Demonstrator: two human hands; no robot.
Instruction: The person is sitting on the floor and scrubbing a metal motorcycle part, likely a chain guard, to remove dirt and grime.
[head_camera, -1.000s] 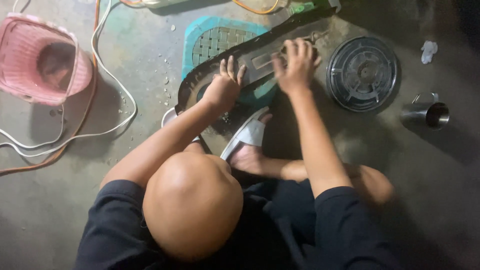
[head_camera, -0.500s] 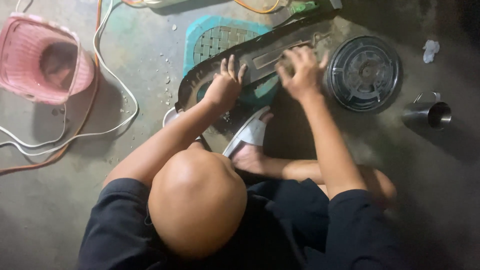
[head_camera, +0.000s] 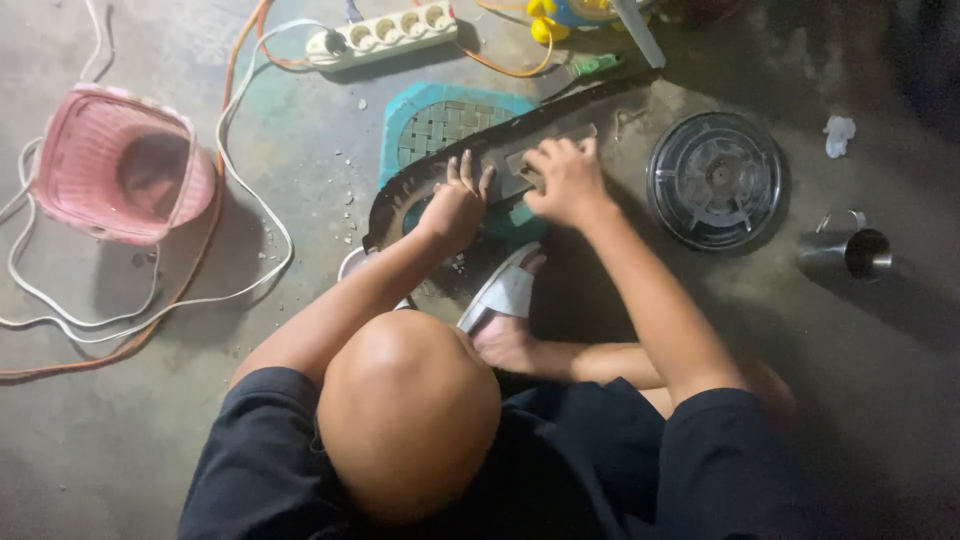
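**Both hands on a dark curved panel on the concrete floor**

The left hand (head_camera: 458, 200) lies flat on the long dark curved panel (head_camera: 480, 160), fingers spread and straight, pressing down rather than gripping. The right hand (head_camera: 565, 180) is curled, fingers bent down onto a small pale rectangular part (head_camera: 545, 150) set in the panel's middle; whether it pinches anything cannot be told.

The panel runs slantwise across the floor (head_camera: 120, 430), from near the person's left knee up toward the far right, and lies partly over a teal woven-top stool (head_camera: 440, 120). A white sandal (head_camera: 505, 290) on the person's foot sits just below it.

Right of the panel, near but apart, lies a round dark disc with a clear cover (head_camera: 715, 180); further right a steel cup (head_camera: 848, 253) lies on its side. A white power strip (head_camera: 385, 33) sits at the far edge, its white cable (head_camera: 255, 200) and an orange one looping left, past a pink basket (head_camera: 120, 165).
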